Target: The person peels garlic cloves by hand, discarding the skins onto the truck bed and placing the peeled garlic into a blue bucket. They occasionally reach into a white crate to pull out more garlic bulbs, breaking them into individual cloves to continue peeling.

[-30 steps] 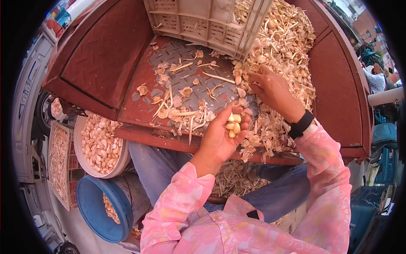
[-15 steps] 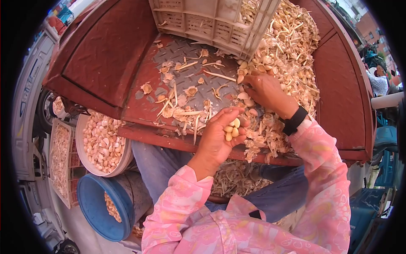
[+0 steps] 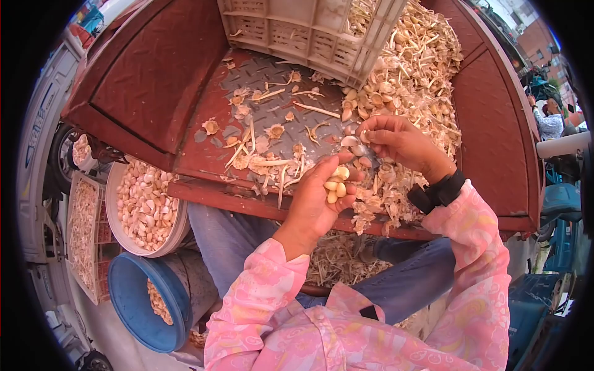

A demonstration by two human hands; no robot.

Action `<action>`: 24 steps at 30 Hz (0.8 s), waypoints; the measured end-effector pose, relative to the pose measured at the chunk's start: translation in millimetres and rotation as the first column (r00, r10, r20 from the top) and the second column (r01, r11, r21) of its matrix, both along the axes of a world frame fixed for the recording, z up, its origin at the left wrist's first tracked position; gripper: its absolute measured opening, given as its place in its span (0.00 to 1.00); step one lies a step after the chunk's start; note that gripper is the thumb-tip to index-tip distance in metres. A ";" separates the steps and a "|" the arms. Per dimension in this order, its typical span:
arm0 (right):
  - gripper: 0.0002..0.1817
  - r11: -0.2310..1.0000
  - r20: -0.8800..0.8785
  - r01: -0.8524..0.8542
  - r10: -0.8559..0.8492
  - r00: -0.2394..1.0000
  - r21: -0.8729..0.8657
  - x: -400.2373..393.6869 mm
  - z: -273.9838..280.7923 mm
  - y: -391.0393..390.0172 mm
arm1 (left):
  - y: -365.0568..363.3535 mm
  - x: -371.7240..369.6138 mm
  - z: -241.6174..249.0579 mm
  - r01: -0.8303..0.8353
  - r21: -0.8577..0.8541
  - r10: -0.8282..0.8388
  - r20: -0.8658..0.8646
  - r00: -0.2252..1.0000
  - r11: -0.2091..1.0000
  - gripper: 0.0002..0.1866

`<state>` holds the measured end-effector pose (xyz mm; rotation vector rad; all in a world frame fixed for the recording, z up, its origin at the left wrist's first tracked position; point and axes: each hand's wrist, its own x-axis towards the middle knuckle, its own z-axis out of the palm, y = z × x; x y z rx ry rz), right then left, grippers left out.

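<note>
Several peeled, yellowish garlic cloves (image 3: pixel 337 183) rest in my left hand (image 3: pixel 312 201), palm up with the fingers curled around them. My right hand (image 3: pixel 399 142), with a dark band at the wrist, is closed in a pinch. A small pale garlic clove (image 3: pixel 364 135) shows at its fingertips, partly hidden by them. Just under the right fingers lie unpeeled garlic cloves (image 3: pixel 356 148) on the metal bed. Behind that hand spreads a large heap of garlic with skins and stalks (image 3: pixel 427 80).
A pale plastic crate (image 3: pixel 297 31) leans at the back of the red metal bed (image 3: pixel 154 80). Loose stalks and skins litter its floor. At the left stand a white bucket of cloves (image 3: pixel 148 210), a blue bucket (image 3: pixel 133 303) and a crate (image 3: pixel 83 235). Another person (image 3: pixel 549 120) is far right.
My right hand has lifted from the edge of the heap, its fingertips now pinched together with a small pale clove showing. The left hand keeps its cloves, nearly in place. The view has shifted slightly.
</note>
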<state>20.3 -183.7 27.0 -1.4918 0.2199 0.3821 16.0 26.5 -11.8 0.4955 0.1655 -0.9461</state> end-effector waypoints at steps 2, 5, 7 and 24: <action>0.07 0.997 -0.005 0.008 -0.008 1.000 0.074 -7.4 -1.2 -1.3 | -3.5 -2.3 -0.6 0.026 -0.011 -0.025 0.005 1.000 1.000 0.16; 0.06 0.992 0.006 0.017 -0.018 1.000 0.124 -16.7 4.5 8.5 | -8.5 -5.1 -3.6 0.097 -0.028 -0.097 0.016 0.995 0.995 0.17; 0.06 0.982 0.000 0.077 -0.078 0.997 0.175 -21.3 2.2 12.3 | -8.2 -6.8 -2.2 0.104 -0.020 -0.105 -0.014 0.994 0.994 0.17; 0.23 0.015 0.042 0.040 0.409 0.911 -0.999 36.7 -19.1 28.6 | 413.0 -98.0 -28.8 -0.477 0.879 0.449 0.434 0.781 -0.019 0.12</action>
